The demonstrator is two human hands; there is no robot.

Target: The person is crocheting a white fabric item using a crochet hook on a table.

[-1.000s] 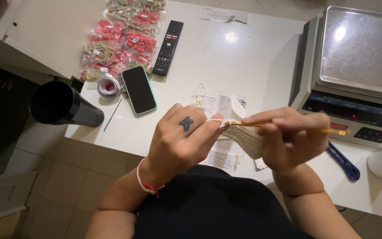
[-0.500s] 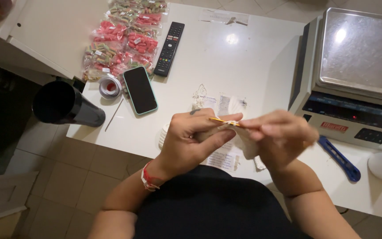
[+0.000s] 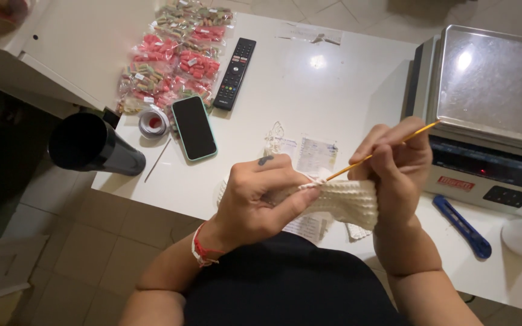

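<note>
A cream crocheted piece [image 3: 345,202] is pinched between the left hand [image 3: 261,202] and the right hand [image 3: 397,169], and a thin yellow crochet hook [image 3: 388,150] is gripped in the right, its tip set into the fabric's upper edge. On the white table [image 3: 345,90] a dark phone [image 3: 194,127], a black remote [image 3: 235,73] and bagged sweets [image 3: 170,57] (pink and green) are laid out; a steel-topped scale [image 3: 490,102] is seen at right.

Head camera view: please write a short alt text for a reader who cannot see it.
Two bare hands crochet a cream knitted piece of yarn: the left hand pinches it and the right hand holds a thin yellow crochet hook. Behind them, a white table carries a black smartphone, a black remote control and a metal weighing scale.
</note>
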